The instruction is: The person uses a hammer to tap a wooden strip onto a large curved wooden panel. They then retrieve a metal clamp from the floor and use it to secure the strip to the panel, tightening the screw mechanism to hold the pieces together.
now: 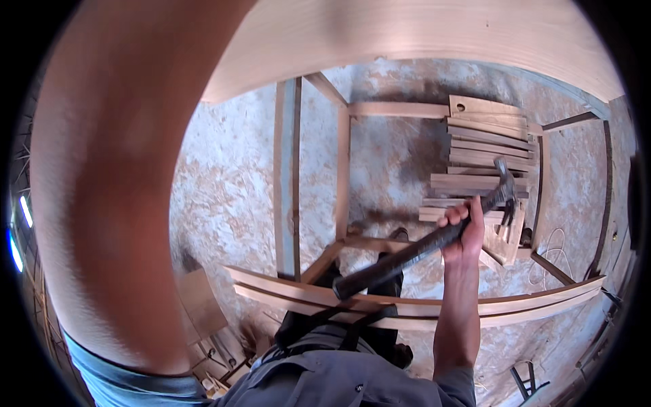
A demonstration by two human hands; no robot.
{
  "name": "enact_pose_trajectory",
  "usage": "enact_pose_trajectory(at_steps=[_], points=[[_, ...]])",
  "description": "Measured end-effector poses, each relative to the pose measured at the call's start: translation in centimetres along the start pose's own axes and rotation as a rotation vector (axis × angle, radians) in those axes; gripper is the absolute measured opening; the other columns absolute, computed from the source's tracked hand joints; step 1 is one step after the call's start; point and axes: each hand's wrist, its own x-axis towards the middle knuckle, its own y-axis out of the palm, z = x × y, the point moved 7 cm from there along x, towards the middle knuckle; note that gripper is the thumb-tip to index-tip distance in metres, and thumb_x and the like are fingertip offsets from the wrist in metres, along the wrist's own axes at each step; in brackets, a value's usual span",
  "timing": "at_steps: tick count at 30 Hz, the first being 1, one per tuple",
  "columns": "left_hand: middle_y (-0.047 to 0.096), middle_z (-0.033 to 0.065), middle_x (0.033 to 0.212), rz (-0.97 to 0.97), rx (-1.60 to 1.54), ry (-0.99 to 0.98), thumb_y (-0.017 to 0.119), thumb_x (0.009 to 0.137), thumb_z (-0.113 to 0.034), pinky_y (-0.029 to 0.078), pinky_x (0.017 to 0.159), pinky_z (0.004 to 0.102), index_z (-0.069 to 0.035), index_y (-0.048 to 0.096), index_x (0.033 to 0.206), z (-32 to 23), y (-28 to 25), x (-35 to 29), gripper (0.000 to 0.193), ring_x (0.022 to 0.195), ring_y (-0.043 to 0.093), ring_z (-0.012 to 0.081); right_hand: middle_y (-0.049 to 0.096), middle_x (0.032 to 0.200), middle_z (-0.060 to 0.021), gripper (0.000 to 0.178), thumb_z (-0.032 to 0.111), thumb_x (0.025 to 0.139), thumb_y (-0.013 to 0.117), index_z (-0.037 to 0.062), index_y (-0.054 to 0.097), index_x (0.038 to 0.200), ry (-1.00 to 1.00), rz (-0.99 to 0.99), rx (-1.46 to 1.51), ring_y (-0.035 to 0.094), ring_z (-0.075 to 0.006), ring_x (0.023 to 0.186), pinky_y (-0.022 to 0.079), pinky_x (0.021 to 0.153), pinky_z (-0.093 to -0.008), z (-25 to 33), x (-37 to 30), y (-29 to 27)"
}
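Note:
My right hand point(469, 234) is wrapped round the dark handle of a claw hammer point(407, 259), close below its metal head. The head points away to the upper right and the handle's butt slants down toward my waist. My left forearm point(122, 183), bare and very close, fills the left side and runs up out of the picture, so the left hand is hidden. Beneath the hammer stands an open wooden frame point(343, 169) of posts and rails. Across its near side, in front of my body, run two long narrow strips of wood point(529, 304).
A wide pale board point(420, 34) spans the far side. Several wooden slats point(489, 144) lie stacked inside the frame at the right. At the lower left are a wooden panel point(201, 305) and scraps; a thin cord point(559, 254) lies on the blotchy floor at the right.

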Motion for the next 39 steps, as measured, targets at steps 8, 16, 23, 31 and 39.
enact_pose_trajectory(at_steps=[8, 16, 23, 31, 39], points=[[0.067, 0.0261, 0.106, 0.024, -0.112, -0.077, 0.076, 0.075, -0.024, 0.052, 0.088, 0.0412, 0.006, 0.057, 0.115, 4.8, -1.2, -13.5, 0.054, 0.102, 0.065, 0.0350, 0.045, 0.067, 0.0043, 0.022, 0.036, 0.101, 0.056, 0.0162, 0.056, 0.091, -0.282, -0.026, -0.145, 0.048, -0.0118, 0.058, 0.050, 0.052, -0.0344, -0.9, -6.6, -2.3], [0.069, 0.0218, 0.101, 0.172, -0.239, -0.129, 0.077, 0.078, -0.031, 0.053, 0.083, 0.0419, 0.001, 0.062, 0.116, 9.2, -3.2, -24.2, 0.052, 0.095, 0.067, 0.0336, 0.045, 0.068, 0.0005, 0.020, 0.032, 0.104, 0.051, 0.0131, 0.055, 0.100, -0.652, -0.154, -0.208, 0.046, -0.0135, 0.054, 0.054, 0.048, -0.0356, -7.2, -22.1, -4.1], [0.069, 0.0233, 0.101, 0.146, -0.197, -0.035, 0.077, 0.079, -0.034, 0.052, 0.086, 0.0432, 0.002, 0.062, 0.117, 13.9, 1.9, -20.9, 0.054, 0.096, 0.067, 0.0342, 0.046, 0.064, -0.0010, 0.021, 0.032, 0.101, 0.056, 0.0118, 0.053, 0.097, -0.674, -0.219, -0.171, 0.052, -0.0156, 0.049, 0.054, 0.042, -0.0378, -19.2, -24.3, -3.1], [0.068, 0.0269, 0.104, 0.071, -0.173, 0.092, 0.079, 0.078, -0.035, 0.049, 0.092, 0.0426, 0.008, 0.059, 0.118, 14.5, 1.2, -19.1, 0.062, 0.101, 0.065, 0.0368, 0.049, 0.058, -0.0057, 0.029, 0.026, 0.092, 0.070, 0.0068, 0.049, 0.095, -0.713, -0.323, -0.274, 0.055, -0.0201, 0.042, 0.052, 0.037, -0.0374, -27.9, -26.0, -2.7], [0.068, 0.0317, 0.088, 0.027, -0.130, 0.304, 0.067, 0.083, -0.036, 0.054, 0.075, 0.0434, 0.017, 0.063, 0.087, 14.3, 1.2, -17.6, 0.053, 0.079, 0.069, 0.0356, 0.048, 0.056, -0.0063, 0.026, 0.027, 0.095, 0.063, 0.0078, 0.047, 0.086, -0.885, -0.576, -0.317, 0.053, -0.0191, 0.041, 0.049, 0.038, -0.0334, -38.4, -29.4, 4.4]])
